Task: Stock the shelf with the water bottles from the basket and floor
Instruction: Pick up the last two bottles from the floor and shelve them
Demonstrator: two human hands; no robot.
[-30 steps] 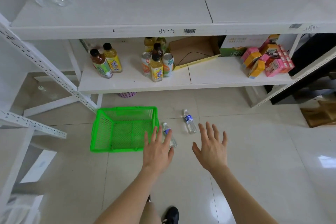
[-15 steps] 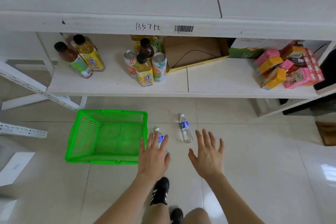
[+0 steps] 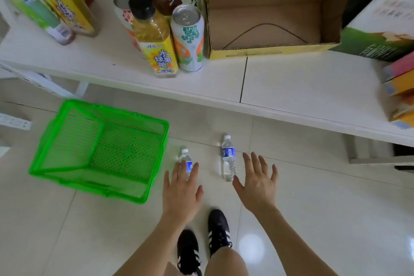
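In the head view, the first water bottle point(image 3: 185, 157) is lying on the tiled floor point(image 3: 313, 208) just beside the right wall of the green basket point(image 3: 94, 182). The second water bottle point(image 3: 228, 161) is lying near it, to the right, with its cap pointing toward the front edge of the shelf point(image 3: 291, 87). Both are wearing blue labels with print too small to read.

The left hand point(image 3: 181, 192) is reaching over the first bottle with its grip spread and holding nothing. Its fingertips are covering the bottle's lower half, and whether they are touching it cannot be told. The right hand point(image 3: 257, 188) is hovering beside the second bottle, its grip likewise spread wide, with the thumb near the bottle's base.

On the shelf, a tea bottle point(image 3: 156, 40) is showing a yellow label reading 水果绿茶. A can point(image 3: 189, 38) patterned in green and orange is standing against it. An open cardboard box point(image 3: 264, 52) is sitting to their right, and a white and green carton point(image 3: 380, 29) is standing beyond it with blurred writing.
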